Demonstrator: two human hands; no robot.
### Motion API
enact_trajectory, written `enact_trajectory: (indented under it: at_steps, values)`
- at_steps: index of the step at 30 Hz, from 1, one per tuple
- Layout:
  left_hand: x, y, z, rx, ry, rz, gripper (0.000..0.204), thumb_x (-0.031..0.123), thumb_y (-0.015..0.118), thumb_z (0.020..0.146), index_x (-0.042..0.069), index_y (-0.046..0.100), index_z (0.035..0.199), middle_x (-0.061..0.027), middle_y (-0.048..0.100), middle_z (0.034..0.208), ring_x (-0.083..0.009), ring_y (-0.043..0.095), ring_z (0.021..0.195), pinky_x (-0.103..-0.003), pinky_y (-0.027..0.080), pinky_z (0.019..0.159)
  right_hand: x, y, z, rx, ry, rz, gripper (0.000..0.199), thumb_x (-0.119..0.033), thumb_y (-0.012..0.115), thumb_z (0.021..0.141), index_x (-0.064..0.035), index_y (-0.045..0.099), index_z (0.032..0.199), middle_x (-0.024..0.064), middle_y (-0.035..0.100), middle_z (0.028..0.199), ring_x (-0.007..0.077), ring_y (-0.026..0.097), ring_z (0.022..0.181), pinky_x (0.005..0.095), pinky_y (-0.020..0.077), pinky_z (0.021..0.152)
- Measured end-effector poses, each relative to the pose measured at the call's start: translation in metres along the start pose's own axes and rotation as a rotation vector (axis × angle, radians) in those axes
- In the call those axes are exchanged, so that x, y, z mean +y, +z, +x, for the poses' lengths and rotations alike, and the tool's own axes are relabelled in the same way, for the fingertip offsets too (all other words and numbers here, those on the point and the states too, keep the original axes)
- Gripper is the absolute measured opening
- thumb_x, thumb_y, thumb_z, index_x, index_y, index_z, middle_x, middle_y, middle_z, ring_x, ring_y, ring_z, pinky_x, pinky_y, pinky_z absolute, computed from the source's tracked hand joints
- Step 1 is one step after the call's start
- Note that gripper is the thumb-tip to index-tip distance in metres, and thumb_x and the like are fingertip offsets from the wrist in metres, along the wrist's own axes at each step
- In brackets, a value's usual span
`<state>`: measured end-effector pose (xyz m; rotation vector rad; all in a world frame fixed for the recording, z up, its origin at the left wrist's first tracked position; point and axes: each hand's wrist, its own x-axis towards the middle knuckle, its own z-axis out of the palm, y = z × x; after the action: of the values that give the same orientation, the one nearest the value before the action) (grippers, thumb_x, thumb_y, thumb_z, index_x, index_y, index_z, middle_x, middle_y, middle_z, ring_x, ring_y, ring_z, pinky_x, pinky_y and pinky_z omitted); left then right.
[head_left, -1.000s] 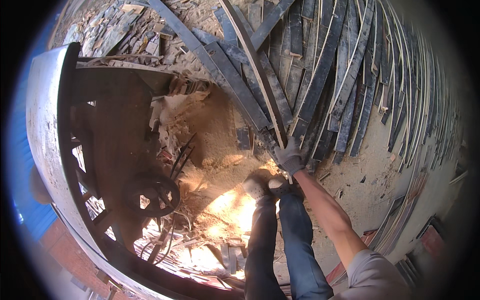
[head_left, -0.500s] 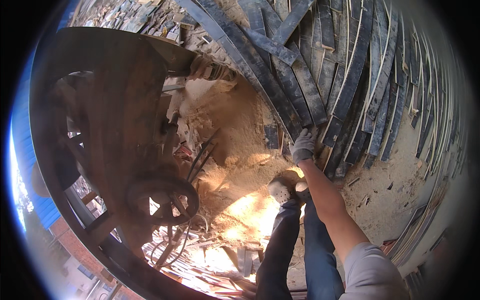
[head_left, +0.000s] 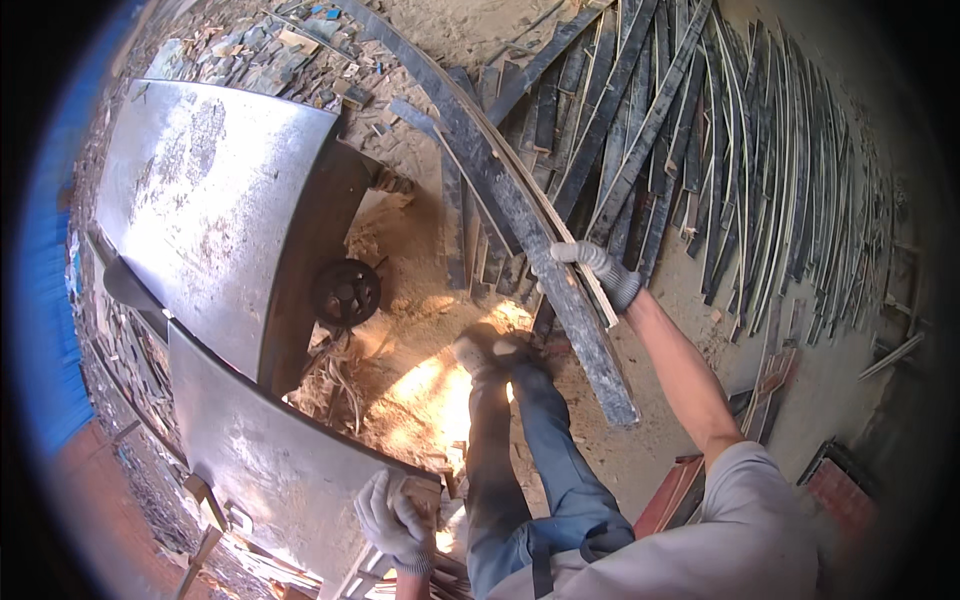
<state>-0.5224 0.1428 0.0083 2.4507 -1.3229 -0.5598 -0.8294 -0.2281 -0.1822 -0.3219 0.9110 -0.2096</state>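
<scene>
My right hand [head_left: 597, 272], in a grey knit glove, is closed around a long dark-faced plywood strip [head_left: 525, 205]. Pale edges of what looks like a second strip run along its right side under my fingers. The near end of the dark strip tilts down toward my legs, its far end reaching to the upper left. My left hand [head_left: 393, 520], gloved too, rests on the near corner of a metal machine table [head_left: 255, 465], fingers stretched over the surface. Beside its thumb is a brown wooden block [head_left: 422, 494]; whether I touch it I cannot tell.
A handwheel [head_left: 347, 292] sits beneath the table's edge, above sawdust [head_left: 405, 330]. Many dark strips [head_left: 690, 150] lie piled at the far right. Wood scraps [head_left: 250, 50] cover the ground at the far left. Reddish boards [head_left: 672, 495] lie by my right side.
My right hand has lifted the strip off the pile and drawn it nearer. My left hand has come into view on the table. My view has risen, so the tabletop shows.
</scene>
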Motion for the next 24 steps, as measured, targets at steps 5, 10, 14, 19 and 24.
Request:
enact_trajectory:
  at_steps: [5, 10, 14, 19, 24]
  values:
    - [0.109, -0.001, 0.022, -0.038, -0.282, -0.778, 0.087, 0.048, 0.074, 0.100, -0.002, 0.039, 0.163, -0.0259, 0.049, 0.159, -0.0377, 0.050, 0.146, -0.047, 0.042, 0.120, -0.004, 0.104, -0.090, 0.130, -0.174, -0.030, 0.033, -0.036, 0.080, 0.096, -0.0039, 0.074, 0.102, 0.0075, 0.073, 0.075, 0.0163, 0.071, 0.057, 0.0299, 0.0611, 0.055]
    - [0.221, -0.003, -0.017, -0.742, -0.499, -1.359, 0.090, 0.059, 0.073, 0.098, 0.004, 0.037, 0.161, -0.0162, 0.056, 0.141, -0.0270, 0.064, 0.114, -0.037, 0.058, 0.088, 0.011, 0.187, -0.136, 0.242, -0.064, -0.082, 0.032, -0.036, 0.086, 0.090, -0.0060, 0.073, 0.092, 0.0054, 0.070, 0.068, 0.0164, 0.066, 0.051, 0.0307, 0.0554, 0.047]
    - [0.205, -0.025, -0.046, -0.741, -0.520, -1.362, 0.078, 0.046, 0.082, 0.096, 0.003, 0.046, 0.151, -0.0106, 0.067, 0.115, -0.0189, 0.072, 0.082, -0.031, 0.061, 0.075, 0.035, 0.211, -0.171, 0.274, -0.037, -0.177, 0.040, -0.038, 0.082, 0.093, -0.0028, 0.077, 0.110, 0.0090, 0.076, 0.091, 0.0181, 0.072, 0.069, 0.0317, 0.0617, 0.064]
    - [0.160, -0.043, -0.067, -0.654, -0.839, -1.610, 0.033, 0.032, 0.067, 0.107, 0.004, 0.064, 0.124, -0.0076, 0.070, 0.105, -0.0186, 0.070, 0.088, -0.033, 0.059, 0.076, 0.080, 0.226, -0.212, 0.296, -0.099, -0.173, 0.045, -0.029, 0.087, 0.089, 0.0051, 0.076, 0.116, 0.0136, 0.078, 0.103, 0.0195, 0.076, 0.076, 0.0299, 0.0630, 0.069]
    - [0.159, -0.040, -0.083, -0.596, -0.735, -1.650, 0.022, 0.021, 0.065, 0.108, 0.005, 0.066, 0.122, -0.0061, 0.072, 0.105, -0.0162, 0.070, 0.091, -0.031, 0.059, 0.080, 0.099, 0.247, -0.234, 0.375, -0.252, -0.491, 0.052, -0.034, 0.091, 0.084, 0.0061, 0.074, 0.112, 0.0122, 0.077, 0.102, 0.0208, 0.072, 0.088, 0.0328, 0.0593, 0.084]
